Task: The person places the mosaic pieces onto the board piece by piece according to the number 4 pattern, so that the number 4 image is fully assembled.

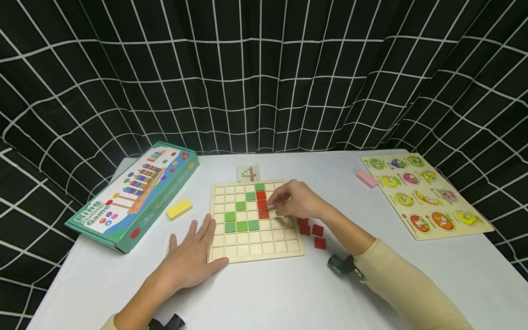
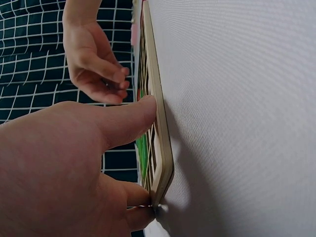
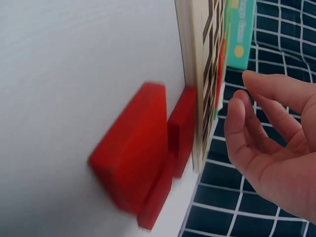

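A wooden grid board (image 1: pixel 243 250) lies in the middle of the table. Green tiles (image 1: pixel 242 226) form a stepped outline in its cells, with three red tiles (image 1: pixel 261 204) in a column beside them. My left hand (image 1: pixel 189 256) rests spread at the board's near left corner, thumb on its front edge. Over the board's right part hovers my right hand (image 1: pixel 299 200), fingertips close beside the red column. In the right wrist view, a gap shows between its bent fingers (image 3: pixel 269 89) and thumb, with nothing in it. Several loose red tiles (image 1: pixel 319 243) lie off the board's right edge.
Behind the board lies a small pattern card (image 1: pixel 248 173). A yellow block (image 1: pixel 179 209) and a green game box (image 1: pixel 136 192) are to the left. On the right are a pink block (image 1: pixel 366 178) and a fruit puzzle board (image 1: pixel 426 197). A dark grid curtain (image 1: pixel 264 91) hangs behind.
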A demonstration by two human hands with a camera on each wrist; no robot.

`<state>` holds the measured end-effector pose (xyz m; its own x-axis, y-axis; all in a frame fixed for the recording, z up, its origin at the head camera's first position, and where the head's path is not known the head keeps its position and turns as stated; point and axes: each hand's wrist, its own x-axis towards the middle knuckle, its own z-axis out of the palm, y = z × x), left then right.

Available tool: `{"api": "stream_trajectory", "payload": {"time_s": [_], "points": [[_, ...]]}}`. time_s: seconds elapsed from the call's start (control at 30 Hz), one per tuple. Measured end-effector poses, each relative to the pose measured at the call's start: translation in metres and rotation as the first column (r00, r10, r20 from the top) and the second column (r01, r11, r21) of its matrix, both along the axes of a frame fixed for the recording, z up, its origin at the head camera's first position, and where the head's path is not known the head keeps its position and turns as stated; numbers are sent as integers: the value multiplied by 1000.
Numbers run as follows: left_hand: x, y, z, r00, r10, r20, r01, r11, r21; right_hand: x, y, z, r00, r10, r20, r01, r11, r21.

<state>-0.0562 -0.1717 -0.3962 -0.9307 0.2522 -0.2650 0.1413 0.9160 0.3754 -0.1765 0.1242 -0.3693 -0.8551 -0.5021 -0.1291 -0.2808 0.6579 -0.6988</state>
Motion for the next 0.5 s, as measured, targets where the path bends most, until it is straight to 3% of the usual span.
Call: {"api": "stream_trajectory", "payload": {"time_s": [0.23, 0.5], "points": [[0, -1, -1, 1000, -5, -9, 5, 1000, 5, 2, 18, 3, 999, 24, -46, -25, 1000, -20], [0, -1, 0, 1000, -3, -4, 3, 1000, 0, 2, 40, 2, 997, 66, -26, -67, 997, -39]]}}
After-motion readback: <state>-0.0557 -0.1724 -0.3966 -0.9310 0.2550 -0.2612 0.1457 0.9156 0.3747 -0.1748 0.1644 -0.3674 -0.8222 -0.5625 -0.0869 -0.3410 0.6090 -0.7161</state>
